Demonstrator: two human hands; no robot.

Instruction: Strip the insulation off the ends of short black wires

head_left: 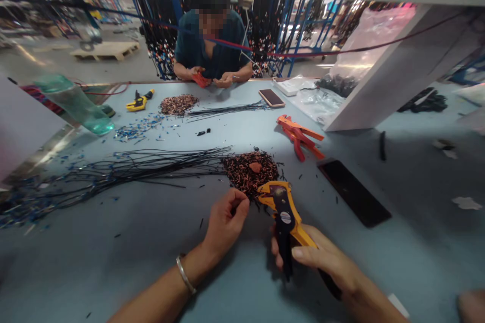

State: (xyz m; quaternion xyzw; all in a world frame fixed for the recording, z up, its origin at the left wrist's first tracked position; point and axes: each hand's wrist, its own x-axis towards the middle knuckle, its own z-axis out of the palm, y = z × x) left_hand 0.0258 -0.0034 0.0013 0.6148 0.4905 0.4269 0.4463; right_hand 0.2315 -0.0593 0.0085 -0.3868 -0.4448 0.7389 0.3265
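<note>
My right hand is wrapped round the handles of a yellow and black wire stripper, its jaws pointing up and left. My left hand is closed in a pinch just left of those jaws; whatever is between its fingers, if anything, is too small to make out. Beyond both hands lies a pile of short black and copper wire clippings, with a reddish lump on top. A bundle of long black wires stretches from the pile to the left, where many blue-tipped ends lie.
A dark phone and red-orange pliers lie to the right. Across the table a person holds a red tool. A second clippings pile, yellow pliers, a green bottle and a slanted white post stand around.
</note>
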